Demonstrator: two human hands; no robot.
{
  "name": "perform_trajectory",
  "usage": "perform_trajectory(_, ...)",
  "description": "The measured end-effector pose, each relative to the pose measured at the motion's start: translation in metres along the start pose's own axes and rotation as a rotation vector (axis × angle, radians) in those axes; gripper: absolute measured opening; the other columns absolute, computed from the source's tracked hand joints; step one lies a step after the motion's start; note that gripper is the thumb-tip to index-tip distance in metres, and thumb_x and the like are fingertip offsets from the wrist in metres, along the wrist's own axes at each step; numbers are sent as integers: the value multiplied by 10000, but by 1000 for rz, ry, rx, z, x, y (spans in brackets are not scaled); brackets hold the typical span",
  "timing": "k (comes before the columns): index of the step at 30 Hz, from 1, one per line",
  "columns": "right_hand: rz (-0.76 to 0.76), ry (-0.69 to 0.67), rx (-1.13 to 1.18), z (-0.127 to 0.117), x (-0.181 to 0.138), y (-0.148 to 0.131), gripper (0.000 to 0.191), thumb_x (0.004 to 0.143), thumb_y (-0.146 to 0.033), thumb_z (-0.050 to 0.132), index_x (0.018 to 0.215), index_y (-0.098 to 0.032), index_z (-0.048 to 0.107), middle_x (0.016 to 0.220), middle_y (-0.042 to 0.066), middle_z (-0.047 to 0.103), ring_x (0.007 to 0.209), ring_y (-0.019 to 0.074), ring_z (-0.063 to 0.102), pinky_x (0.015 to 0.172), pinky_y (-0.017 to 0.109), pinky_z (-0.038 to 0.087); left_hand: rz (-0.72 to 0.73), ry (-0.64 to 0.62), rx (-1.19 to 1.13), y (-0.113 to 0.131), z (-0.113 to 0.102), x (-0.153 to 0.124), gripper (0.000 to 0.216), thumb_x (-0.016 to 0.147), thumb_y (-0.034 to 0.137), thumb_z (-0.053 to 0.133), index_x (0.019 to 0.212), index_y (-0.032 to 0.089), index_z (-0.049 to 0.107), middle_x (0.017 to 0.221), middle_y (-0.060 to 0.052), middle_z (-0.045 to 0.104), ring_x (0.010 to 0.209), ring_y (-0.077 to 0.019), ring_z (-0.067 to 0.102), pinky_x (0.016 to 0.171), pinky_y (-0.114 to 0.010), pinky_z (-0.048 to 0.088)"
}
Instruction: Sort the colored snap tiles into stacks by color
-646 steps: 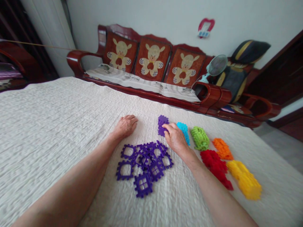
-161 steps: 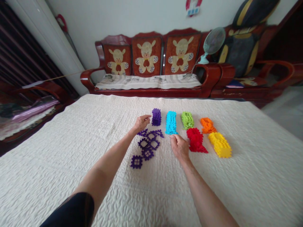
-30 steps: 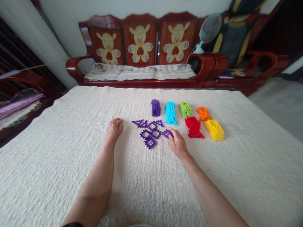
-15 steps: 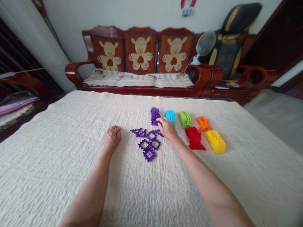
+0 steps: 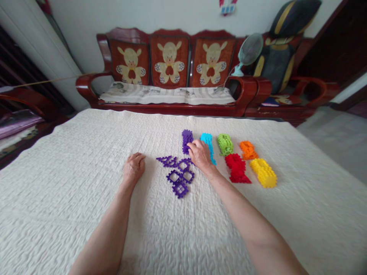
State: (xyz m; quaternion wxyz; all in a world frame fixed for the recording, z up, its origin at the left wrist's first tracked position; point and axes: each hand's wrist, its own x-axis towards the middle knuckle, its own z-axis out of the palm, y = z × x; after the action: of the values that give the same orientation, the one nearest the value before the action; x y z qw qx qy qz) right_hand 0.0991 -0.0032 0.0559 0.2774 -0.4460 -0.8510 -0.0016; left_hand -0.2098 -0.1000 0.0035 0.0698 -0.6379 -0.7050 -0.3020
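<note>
My right hand (image 5: 200, 153) is closed in a pinch at the near end of a row of purple interlocking tiles (image 5: 187, 138). Its fingertips are on the end tile, partly hidden by the fingers. Just below lie several loose purple tiles, flat and close together: a windowed square tile (image 5: 180, 189) nearest me, open-framed ones above it, and a triangular tile (image 5: 163, 160) at the upper left. Left of these, my left hand (image 5: 134, 166) rests on the quilted cloth (image 5: 94, 160), fingers curled in, with nothing seen in them.
A blue tile stack (image 5: 207, 139) stands right behind my right hand. Further right are green (image 5: 225, 144), orange (image 5: 248, 150), red (image 5: 236, 168) and yellow (image 5: 263, 172) stacks. Beyond the table are a wooden sofa (image 5: 166, 109) and a small fan (image 5: 250, 49).
My right hand has shifted slightly left and stays at the near end of the purple row. My left hand keeps its place on the cloth. The view has tilted slightly.
</note>
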Motion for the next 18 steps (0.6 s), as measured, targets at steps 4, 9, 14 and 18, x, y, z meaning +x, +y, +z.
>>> perform_trajectory(4,-7,32,1,1,4,-2,259,871,-196,531,1098,-232,652,1036,100,594,975,260,498,869,402,391,-1,-5,0,-1,0,0,291,852,254,431,929,197,706,1083,-81,683,1002,-226,614,958,-393,478)
perform_trajectory(9,41,124,70,-7,-2,-4,400,888,-211,494,1283,-177,542,1171,150,564,1074,297,502,941,446,397,-9,-10,-11,0,-1,0,290,855,256,421,932,203,695,1098,-85,673,1016,-227,611,966,-391,471)
perform_trajectory(14,-9,97,228,-17,-34,-11,323,937,-203,386,1181,-207,598,1085,107,620,1066,244,555,964,389,440,-39,-28,-23,1,-1,0,287,859,261,408,955,213,675,1117,-82,660,1033,-222,600,987,-391,452)
perform_trajectory(18,-65,23,227,-14,-53,-25,318,930,-234,421,1198,-192,586,1209,113,607,1152,250,525,1019,421,410,-44,-34,-16,1,0,0,279,855,259,413,951,216,671,1112,-75,663,1032,-219,600,986,-373,447)
